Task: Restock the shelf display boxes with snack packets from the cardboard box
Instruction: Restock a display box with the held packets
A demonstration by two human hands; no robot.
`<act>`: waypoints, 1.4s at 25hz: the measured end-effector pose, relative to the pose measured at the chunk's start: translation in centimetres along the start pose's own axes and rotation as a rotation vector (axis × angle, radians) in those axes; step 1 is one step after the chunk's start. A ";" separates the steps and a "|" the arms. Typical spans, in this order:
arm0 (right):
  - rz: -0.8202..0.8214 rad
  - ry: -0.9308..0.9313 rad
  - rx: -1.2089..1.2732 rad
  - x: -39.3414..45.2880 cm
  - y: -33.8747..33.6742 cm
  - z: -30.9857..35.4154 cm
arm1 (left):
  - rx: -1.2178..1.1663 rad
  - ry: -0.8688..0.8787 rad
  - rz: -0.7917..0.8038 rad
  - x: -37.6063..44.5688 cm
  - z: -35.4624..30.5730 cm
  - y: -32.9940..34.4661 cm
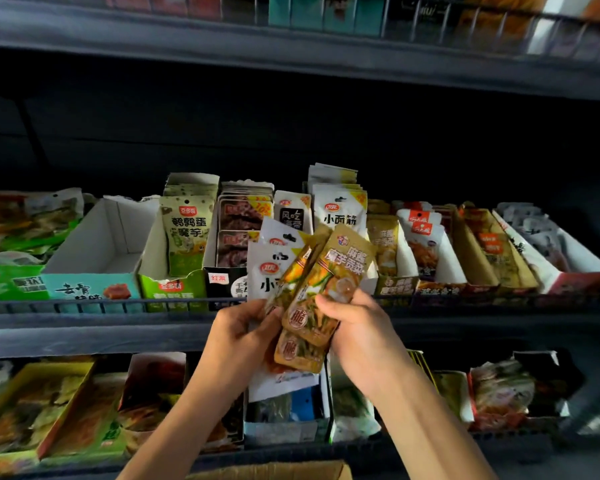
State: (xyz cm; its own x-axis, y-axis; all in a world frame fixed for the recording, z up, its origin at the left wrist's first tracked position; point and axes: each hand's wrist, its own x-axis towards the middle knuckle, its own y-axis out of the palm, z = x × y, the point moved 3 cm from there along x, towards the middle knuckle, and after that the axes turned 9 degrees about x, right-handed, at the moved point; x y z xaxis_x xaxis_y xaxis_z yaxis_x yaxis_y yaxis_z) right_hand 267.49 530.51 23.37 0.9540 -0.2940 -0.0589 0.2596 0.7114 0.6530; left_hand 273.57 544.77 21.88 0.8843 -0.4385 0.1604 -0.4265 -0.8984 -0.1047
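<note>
My left hand (239, 336) grips a fanned stack of snack packets: white ones (267, 271) at the back and tan-gold ones in front. My right hand (355, 327) pinches the front tan-gold packet (329, 289) near its lower half. I hold the stack in front of the middle shelf, just before the row of display boxes. A display box of matching tan-gold packets (387, 251) stands right behind the stack. The top edge of the cardboard box (274, 472) shows at the bottom of the view.
An empty white display box (101, 244) stands at the left of the middle shelf, beside a green box of packets (184, 237). A tall stack of white packets (340, 206) rises at centre. A wire rail (84, 306) runs along the shelf front. More boxes fill the lower shelf (66, 410).
</note>
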 end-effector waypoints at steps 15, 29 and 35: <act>-0.355 -0.537 -1.106 10.0 -8.8 14.6 | -0.119 -0.128 -0.108 0.8 -1.1 -1.1; 0.126 0.433 -2.162 10.8 -5.5 12.0 | -0.022 -0.116 -0.035 0.2 -0.7 -0.4; 0.028 -0.069 -1.952 11.3 -7.4 12.3 | 0.005 -0.085 -0.053 0.4 -0.7 -0.7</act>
State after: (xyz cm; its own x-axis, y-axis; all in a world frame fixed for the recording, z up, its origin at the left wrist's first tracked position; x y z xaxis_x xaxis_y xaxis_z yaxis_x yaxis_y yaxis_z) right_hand 274.49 514.08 27.17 0.9662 -0.2578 -0.0089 0.0760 0.3176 -0.9452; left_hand 274.06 545.19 22.65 0.9185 -0.3868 0.0824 -0.3781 -0.9199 -0.1036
